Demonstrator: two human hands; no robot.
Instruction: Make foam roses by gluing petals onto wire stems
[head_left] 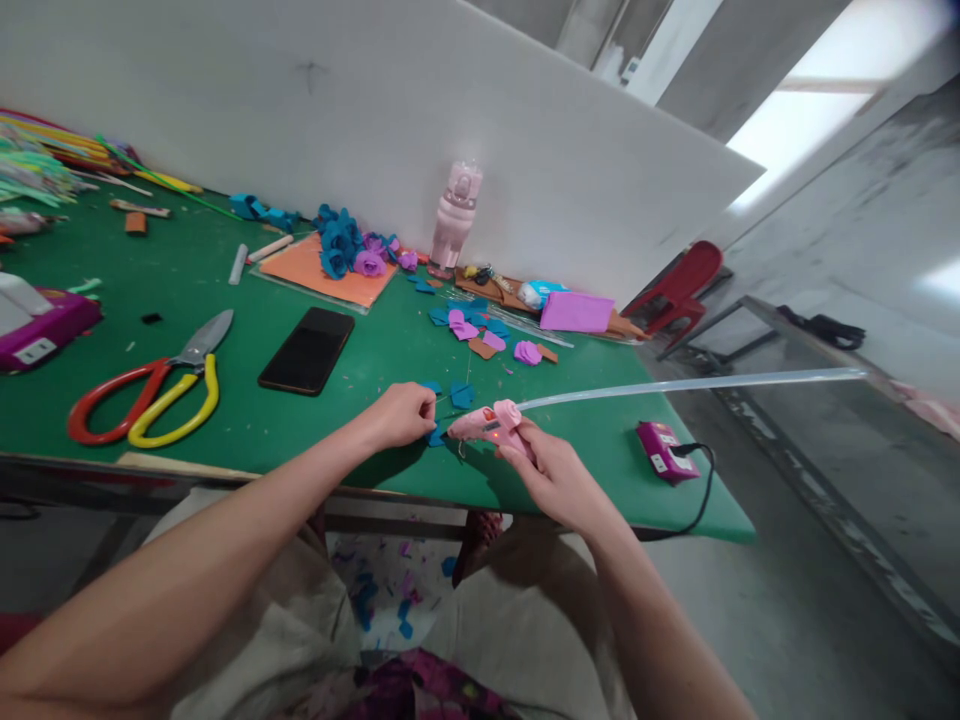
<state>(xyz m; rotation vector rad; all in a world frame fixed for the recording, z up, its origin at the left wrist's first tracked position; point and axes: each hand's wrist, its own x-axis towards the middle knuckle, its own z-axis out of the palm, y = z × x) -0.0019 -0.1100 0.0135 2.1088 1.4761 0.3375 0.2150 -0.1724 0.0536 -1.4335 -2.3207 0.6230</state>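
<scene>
My right hand [551, 465] is wrapped around the grip of a pink hot glue gun [484, 424]. A long, translucent glue stick [690, 384] sticks out of the back of the gun, to the right. Left of the nozzle, my left hand [401, 412] is closed in a pinch. What lies between its fingers is hidden. A small blue petal piece [435, 437] shows at those fingertips, just by the nozzle tip. Another blue piece [462, 396] lies beyond the gun on the green table, with thin wire-like lines near it.
Red-and-yellow-handled scissors [176, 375] and a black phone [307, 350] lie left. Blue paper flowers [339, 240] rest on orange sheets [322, 268]. A pink bottle [454, 220] stands at the white partition. Loose petals [466, 325] lie mid-table; a purple power socket [666, 452] sits right.
</scene>
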